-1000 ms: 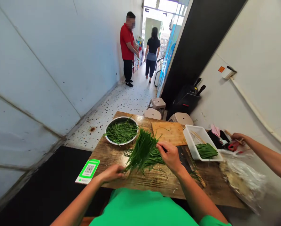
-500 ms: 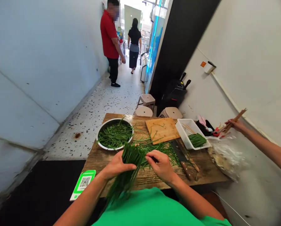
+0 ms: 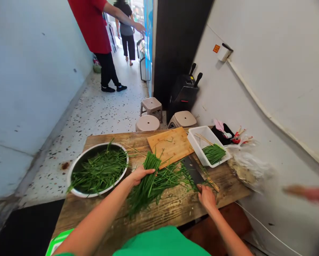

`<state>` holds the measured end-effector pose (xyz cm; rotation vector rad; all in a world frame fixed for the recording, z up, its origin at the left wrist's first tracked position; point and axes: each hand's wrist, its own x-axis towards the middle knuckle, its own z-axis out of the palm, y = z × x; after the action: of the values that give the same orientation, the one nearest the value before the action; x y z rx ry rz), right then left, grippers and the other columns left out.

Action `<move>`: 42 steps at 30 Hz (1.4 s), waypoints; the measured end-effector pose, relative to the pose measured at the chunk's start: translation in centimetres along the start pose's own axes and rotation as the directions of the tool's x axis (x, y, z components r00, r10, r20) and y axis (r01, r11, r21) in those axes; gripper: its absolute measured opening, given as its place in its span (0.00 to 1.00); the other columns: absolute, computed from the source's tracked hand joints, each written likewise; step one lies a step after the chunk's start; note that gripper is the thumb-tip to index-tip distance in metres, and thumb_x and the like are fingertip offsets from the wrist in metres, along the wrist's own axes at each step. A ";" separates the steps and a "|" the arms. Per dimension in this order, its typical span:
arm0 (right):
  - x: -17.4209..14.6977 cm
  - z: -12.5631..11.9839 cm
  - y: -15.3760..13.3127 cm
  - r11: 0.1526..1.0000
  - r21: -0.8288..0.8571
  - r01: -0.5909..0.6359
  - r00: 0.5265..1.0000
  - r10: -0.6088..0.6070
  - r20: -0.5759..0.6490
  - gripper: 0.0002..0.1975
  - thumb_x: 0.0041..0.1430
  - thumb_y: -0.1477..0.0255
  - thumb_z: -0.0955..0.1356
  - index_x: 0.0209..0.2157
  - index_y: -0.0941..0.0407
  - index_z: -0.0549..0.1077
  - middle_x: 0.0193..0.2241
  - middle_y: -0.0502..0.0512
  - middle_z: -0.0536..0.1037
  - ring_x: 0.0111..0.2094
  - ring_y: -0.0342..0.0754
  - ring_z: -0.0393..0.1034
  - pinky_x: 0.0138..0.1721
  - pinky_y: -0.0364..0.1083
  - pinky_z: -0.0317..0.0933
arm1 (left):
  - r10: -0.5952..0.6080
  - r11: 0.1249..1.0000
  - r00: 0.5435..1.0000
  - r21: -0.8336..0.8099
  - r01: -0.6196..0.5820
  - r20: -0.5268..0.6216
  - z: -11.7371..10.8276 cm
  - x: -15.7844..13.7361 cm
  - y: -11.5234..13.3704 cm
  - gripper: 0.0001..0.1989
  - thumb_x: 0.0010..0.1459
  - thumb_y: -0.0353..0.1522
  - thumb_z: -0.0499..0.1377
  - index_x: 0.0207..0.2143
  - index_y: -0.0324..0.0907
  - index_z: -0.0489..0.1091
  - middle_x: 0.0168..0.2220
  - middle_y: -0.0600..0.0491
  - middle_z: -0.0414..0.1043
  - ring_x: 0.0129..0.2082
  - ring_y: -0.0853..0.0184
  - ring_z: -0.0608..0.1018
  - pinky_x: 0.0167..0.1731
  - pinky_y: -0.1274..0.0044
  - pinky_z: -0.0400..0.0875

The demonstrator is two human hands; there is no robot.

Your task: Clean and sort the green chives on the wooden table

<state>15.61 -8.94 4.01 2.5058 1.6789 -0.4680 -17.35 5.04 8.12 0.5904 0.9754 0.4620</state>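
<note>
My left hand (image 3: pixel 139 174) grips a bundle of green chives (image 3: pixel 151 179) lying on the wooden table (image 3: pixel 172 208), just right of a steel bowl (image 3: pixel 78 192) filled with more chives. My right hand (image 3: pixel 206 196) is lower right, closed over the handle end of a dark cleaver (image 3: pixel 192 170) whose blade lies flat beside the loose chives. A wooden cutting board (image 3: pixel 170 144) sits just behind the bundle.
A white tray (image 3: pixel 202 133) with chives and skewers stands at the right, a plastic bag (image 3: pixel 249 167) beside it. A co-worker's blurred hand (image 3: pixel 315 195) is at far right. Three stools (image 3: pixel 147 122) stand behind the table. A person in red (image 3: pixel 95 28) stands in the corridor.
My left hand has laid the chive bundle down on the table. My right hand left the bundle and moved right onto the cleaver handle. The view tilted down; the co-worker's hand dropped lower.
</note>
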 end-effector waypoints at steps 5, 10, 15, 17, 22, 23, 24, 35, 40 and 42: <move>1.3 4.0 2.8 0.997 -0.076 -0.021 0.996 0.013 -0.093 0.22 0.49 0.77 0.62 0.48 0.59 0.65 0.41 0.62 0.70 0.47 0.53 0.63 0.45 0.47 0.55 | -0.124 0.991 0.992 0.051 0.124 -0.001 1.1 8.6 3.3 0.20 0.31 0.33 0.69 0.29 0.34 0.68 0.22 0.51 0.74 0.22 0.66 0.75 0.29 0.71 0.71; 2.9 5.0 3.0 0.999 0.014 -0.051 0.996 0.052 -0.070 0.29 0.46 0.78 0.61 0.53 0.64 0.59 0.42 0.64 0.70 0.44 0.53 0.67 0.42 0.46 0.59 | -0.273 0.953 0.961 0.122 0.276 -0.038 3.1 15.0 4.2 0.17 0.34 0.32 0.67 0.28 0.35 0.67 0.22 0.50 0.74 0.23 0.65 0.75 0.28 0.70 0.72; 1.3 3.8 5.3 0.983 0.182 -0.020 0.990 0.045 -0.135 0.25 0.50 0.73 0.60 0.52 0.62 0.60 0.43 0.64 0.72 0.42 0.53 0.70 0.40 0.48 0.64 | -0.014 0.846 0.959 0.508 0.162 -0.282 3.9 16.0 4.3 0.22 0.42 0.44 0.62 0.34 0.36 0.67 0.29 0.46 0.74 0.31 0.58 0.76 0.32 0.69 0.70; 0.0 3.0 6.2 0.962 0.272 0.028 0.990 0.012 -0.142 0.21 0.54 0.68 0.60 0.50 0.58 0.63 0.43 0.61 0.73 0.39 0.51 0.72 0.38 0.47 0.66 | 0.228 0.660 0.922 0.746 0.091 -0.314 3.9 15.0 4.5 0.28 0.43 0.48 0.59 0.38 0.34 0.67 0.34 0.42 0.73 0.38 0.55 0.75 0.38 0.69 0.68; -1.6 0.3 6.6 0.942 0.326 -0.081 0.995 0.094 -0.024 0.19 0.57 0.60 0.58 0.44 0.55 0.68 0.32 0.57 0.78 0.31 0.51 0.75 0.30 0.45 0.67 | 0.556 0.269 0.792 0.956 0.117 -0.253 4.1 13.4 3.6 0.40 0.49 0.50 0.52 0.53 0.25 0.54 0.50 0.29 0.61 0.52 0.49 0.65 0.49 0.63 0.58; -1.6 -0.2 6.5 0.941 0.321 -0.107 0.993 0.116 -0.012 0.19 0.57 0.60 0.58 0.43 0.55 0.68 0.29 0.56 0.79 0.29 0.52 0.75 0.27 0.45 0.67 | 0.604 0.215 0.768 0.972 0.099 -0.212 4.3 13.7 3.1 0.42 0.49 0.50 0.52 0.55 0.24 0.51 0.53 0.28 0.57 0.55 0.48 0.61 0.52 0.62 0.55; -1.4 -0.8 6.4 0.942 0.315 -0.118 0.991 0.131 -0.019 0.19 0.57 0.59 0.58 0.42 0.55 0.69 0.28 0.56 0.79 0.28 0.52 0.75 0.26 0.45 0.67 | 0.641 0.165 0.750 0.983 0.075 -0.165 4.4 14.1 2.5 0.45 0.48 0.50 0.52 0.56 0.23 0.48 0.56 0.27 0.52 0.57 0.48 0.56 0.53 0.61 0.51; 0.0 -5.4 2.5 0.918 0.293 0.267 0.950 -0.201 -0.237 0.15 0.58 0.62 0.59 0.38 0.56 0.69 0.31 0.59 0.77 0.31 0.50 0.73 0.32 0.45 0.67 | 0.636 -0.067 0.762 0.992 -0.102 0.122 3.8 17.0 -0.1 0.32 0.53 0.35 0.52 0.57 0.28 0.49 0.61 0.36 0.44 0.61 0.55 0.48 0.57 0.64 0.47; 8.0 -6.8 -5.5 0.942 0.099 0.319 0.929 -0.290 -0.231 0.15 0.62 0.64 0.55 0.31 0.56 0.67 0.23 0.54 0.73 0.23 0.46 0.68 0.23 0.42 0.57 | 0.674 -0.113 0.717 0.983 -0.142 0.181 4.4 17.8 -0.8 0.30 0.56 0.34 0.48 0.59 0.31 0.48 0.62 0.39 0.42 0.62 0.58 0.44 0.58 0.63 0.45; 10.7 -7.2 -7.5 0.938 0.058 0.343 0.926 -0.327 -0.189 0.14 0.61 0.65 0.56 0.29 0.56 0.66 0.21 0.52 0.72 0.22 0.44 0.66 0.23 0.41 0.52 | 0.694 -0.100 0.700 0.986 -0.134 0.165 4.5 18.3 -1.4 0.28 0.57 0.34 0.46 0.58 0.30 0.49 0.61 0.38 0.42 0.62 0.57 0.43 0.58 0.62 0.45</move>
<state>13.96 5.23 8.30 2.3841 2.2201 -0.3605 -4.39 13.98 -2.33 2.3424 1.4717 0.4455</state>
